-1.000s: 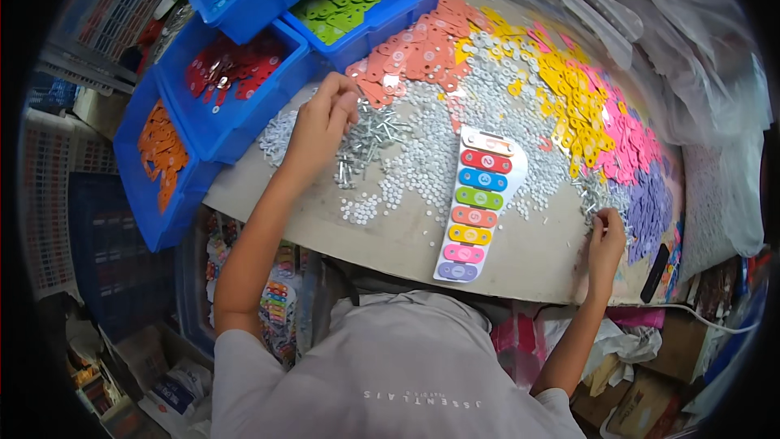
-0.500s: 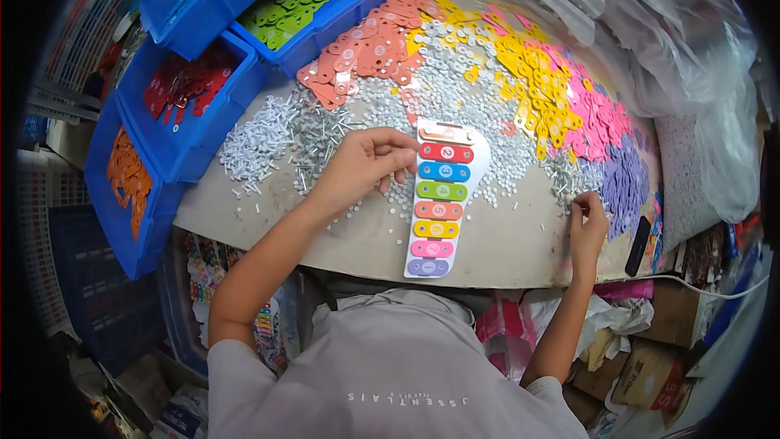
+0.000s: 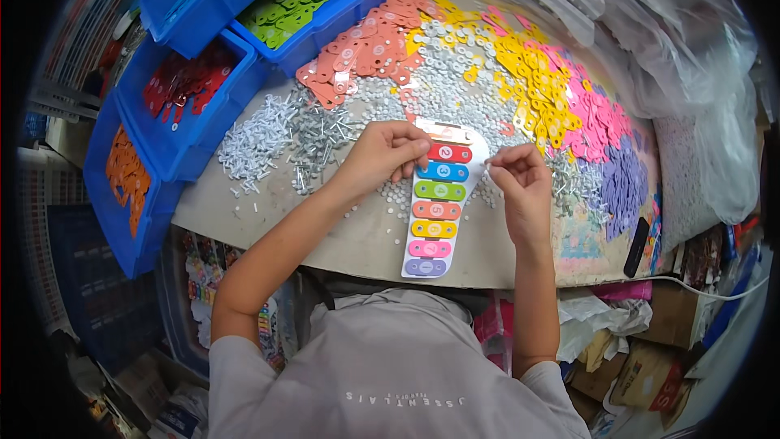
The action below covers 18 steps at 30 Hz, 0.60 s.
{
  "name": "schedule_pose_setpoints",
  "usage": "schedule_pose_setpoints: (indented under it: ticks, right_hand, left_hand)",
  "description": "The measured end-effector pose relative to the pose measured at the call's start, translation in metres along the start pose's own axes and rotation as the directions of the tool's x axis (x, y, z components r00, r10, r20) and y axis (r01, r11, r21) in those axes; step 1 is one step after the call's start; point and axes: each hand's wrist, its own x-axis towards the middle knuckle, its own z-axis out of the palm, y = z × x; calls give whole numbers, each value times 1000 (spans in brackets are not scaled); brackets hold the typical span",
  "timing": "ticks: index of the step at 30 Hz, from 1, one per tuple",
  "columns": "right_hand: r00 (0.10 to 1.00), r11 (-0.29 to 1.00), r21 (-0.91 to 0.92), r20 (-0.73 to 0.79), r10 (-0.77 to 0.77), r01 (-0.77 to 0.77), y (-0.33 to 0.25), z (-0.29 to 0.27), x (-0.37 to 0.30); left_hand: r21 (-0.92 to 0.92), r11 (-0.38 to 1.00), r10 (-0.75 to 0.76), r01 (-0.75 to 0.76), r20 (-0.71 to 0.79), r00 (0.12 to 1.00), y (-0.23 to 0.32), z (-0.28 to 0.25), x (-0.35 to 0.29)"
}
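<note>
A white toy xylophone board (image 3: 476,146) lies on the table before me, bearing a column of coloured metal bars. The top bar (image 3: 443,136) is pale orange and shiny; red (image 3: 449,153), blue, green, coral, yellow, pink and purple bars follow toward me. My left hand (image 3: 382,156) is closed at the board's left edge, fingertips beside the red and blue bars; whatever it may hold is hidden. Just right of the board, my right hand (image 3: 522,183) is pinched, with a tiny pale thing at its fingertips, too small to name.
Loose white pins (image 3: 252,142) and silver pins (image 3: 321,138) lie left, small grey-white washers (image 3: 455,73) beyond the board. Piles of coral (image 3: 366,53), yellow (image 3: 536,85), pink (image 3: 595,114) and purple bars (image 3: 624,187) curve around them. Blue bins (image 3: 183,154) stand left; clear plastic (image 3: 691,57) borders the right.
My right hand has moved left from the silver pins near the purple bars to the board's right side. My left hand has shifted slightly right, over the board's edge.
</note>
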Motion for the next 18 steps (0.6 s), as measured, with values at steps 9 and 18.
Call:
schedule_pose_setpoints:
  ticks: [9,18]
  right_hand:
    - [994,996,-57,78,73,-68,10,10,18]
    - [983,972,-225,149,103,-67,9,-1,33]
  left_hand:
    - [67,998,10,-7,-33,999,-18,-2,7]
    - [272,962,30,-1,-102,994,-12,2,16]
